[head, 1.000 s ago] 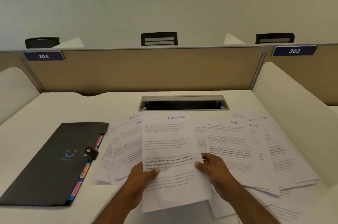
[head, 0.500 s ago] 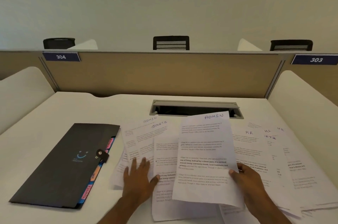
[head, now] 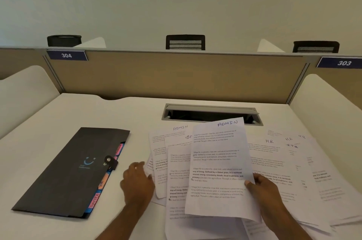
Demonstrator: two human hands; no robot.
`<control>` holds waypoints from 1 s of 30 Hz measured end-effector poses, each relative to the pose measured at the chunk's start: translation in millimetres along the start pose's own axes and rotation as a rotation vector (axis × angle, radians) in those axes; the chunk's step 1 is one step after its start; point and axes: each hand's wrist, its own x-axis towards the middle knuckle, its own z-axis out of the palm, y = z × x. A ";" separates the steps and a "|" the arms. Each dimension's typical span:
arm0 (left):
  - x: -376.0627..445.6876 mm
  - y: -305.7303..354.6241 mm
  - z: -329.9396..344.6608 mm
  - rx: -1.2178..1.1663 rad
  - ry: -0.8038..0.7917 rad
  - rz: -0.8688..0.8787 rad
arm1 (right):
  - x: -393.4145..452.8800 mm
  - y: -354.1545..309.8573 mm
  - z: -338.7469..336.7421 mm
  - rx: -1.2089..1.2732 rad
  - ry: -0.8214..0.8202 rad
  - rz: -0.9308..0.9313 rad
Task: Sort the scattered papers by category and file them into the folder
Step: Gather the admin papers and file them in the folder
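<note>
A sheet headed ADMIN (head: 219,163) is lifted above the pile, pinched at its lower right edge by my right hand (head: 263,190). My left hand (head: 137,179) hovers with loosely bent fingers at the left edge of the scattered papers (head: 176,161), holding nothing that I can see. Under the raised sheet lie another ADMIN sheet (head: 168,134) and one whose heading starts SP. Sheets headed HR (head: 274,153) spread to the right. A dark folder (head: 64,171) with a snap strap and coloured tabs lies closed at the left.
A white desk (head: 98,110) carries everything. A grey cable slot (head: 211,114) sits open behind the papers. A tan partition with plates 304 and 303 closes the back, white side panels flank the desk, and black chair backs show beyond.
My left hand let go of the ADMIN sheet, pressed flat on the left papers, then lifted toward their left edge. My right hand carried the sheet to the right.
</note>
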 end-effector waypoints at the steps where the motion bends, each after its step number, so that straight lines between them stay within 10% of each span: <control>1: 4.5 -5.0 -1.3 -0.001 -0.064 -0.089 | 0.2 -0.1 -0.1 -0.007 -0.002 0.001; 5: 15.1 -18.8 -8.1 -0.210 -0.138 -0.223 | 0.4 0.0 -1.0 -0.024 -0.002 0.006; 14: 16.0 -28.6 -36.7 -0.661 0.321 -0.321 | 0.3 -1.7 0.2 -0.067 0.029 -0.018; 30: 8.8 -37.9 -52.7 -0.941 0.379 -0.505 | -7.5 -6.2 2.5 -0.136 0.005 -0.053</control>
